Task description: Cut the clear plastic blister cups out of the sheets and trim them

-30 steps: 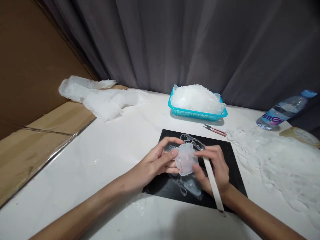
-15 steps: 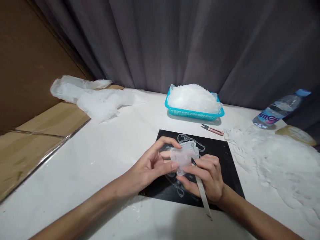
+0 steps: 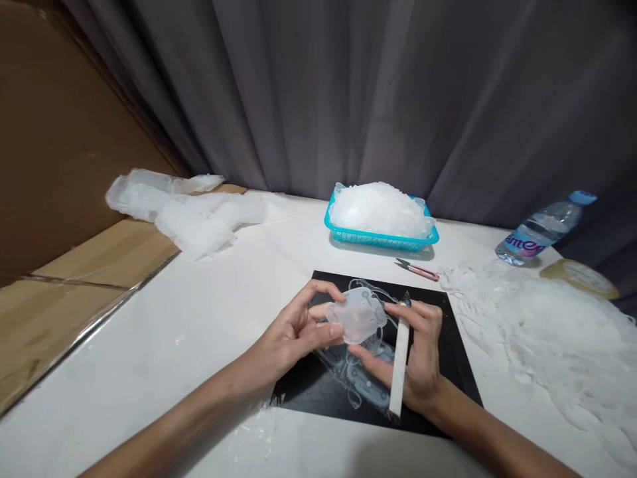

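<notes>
My left hand pinches a small translucent plastic piece by its left edge, holding it just above a black mat. My right hand supports the piece from below with its fingertips and grips a thin white-handled blade tool, whose tip points up and away beside the piece. Under the hands, clear plastic offcuts lie on the mat.
A turquoise basket heaped with translucent pieces stands behind the mat. Pink snips lie in front of it. Plastic scraps spread at right, near a water bottle and tape roll. Crumpled bags and cardboard are at left.
The plastic piece has been turned flatter and shifted slightly left. The blade tool has swung from slanting across my wrist to nearly upright, its tip now off the piece.
</notes>
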{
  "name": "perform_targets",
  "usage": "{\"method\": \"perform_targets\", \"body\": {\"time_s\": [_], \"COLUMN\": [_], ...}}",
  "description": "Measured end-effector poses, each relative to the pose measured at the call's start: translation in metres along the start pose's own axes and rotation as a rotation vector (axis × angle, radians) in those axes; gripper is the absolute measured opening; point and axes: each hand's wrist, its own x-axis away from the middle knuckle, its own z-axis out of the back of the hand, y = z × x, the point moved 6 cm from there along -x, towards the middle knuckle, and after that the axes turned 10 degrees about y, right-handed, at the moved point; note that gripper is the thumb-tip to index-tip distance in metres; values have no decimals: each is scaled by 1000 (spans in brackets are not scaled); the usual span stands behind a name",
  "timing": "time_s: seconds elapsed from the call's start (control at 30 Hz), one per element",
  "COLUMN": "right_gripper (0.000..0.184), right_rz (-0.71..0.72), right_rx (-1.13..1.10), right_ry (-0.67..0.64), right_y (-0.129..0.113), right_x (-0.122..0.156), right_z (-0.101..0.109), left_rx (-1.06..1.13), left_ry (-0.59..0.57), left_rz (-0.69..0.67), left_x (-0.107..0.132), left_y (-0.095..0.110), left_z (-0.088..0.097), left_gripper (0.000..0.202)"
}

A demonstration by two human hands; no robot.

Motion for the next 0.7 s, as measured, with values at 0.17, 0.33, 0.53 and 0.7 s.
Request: {"method": "perform_targets", "body": {"time_s": [0.17,0.33,0.53,0.7], "right_gripper": [63,63,58,57], "right_rz": [8,-6,3,-82], "right_rx": [-26,-17,-64,-109], "right_ry": [-38,-57,-79,-94], "right_y": [0,2,0,4], "right_x": [1,1,-2,1], "right_z": [-2,-3,-4,-7], "left_rx": [78,140,150,131], "left_ry": [9,36,56,196], "left_rz": [31,83,81,125], "left_x": [0,-1,0,-2], "left_y": [1,-2,-1,9], "left_z": [-3,-3,-3,5], "left_gripper": [22,26,27,39]}}
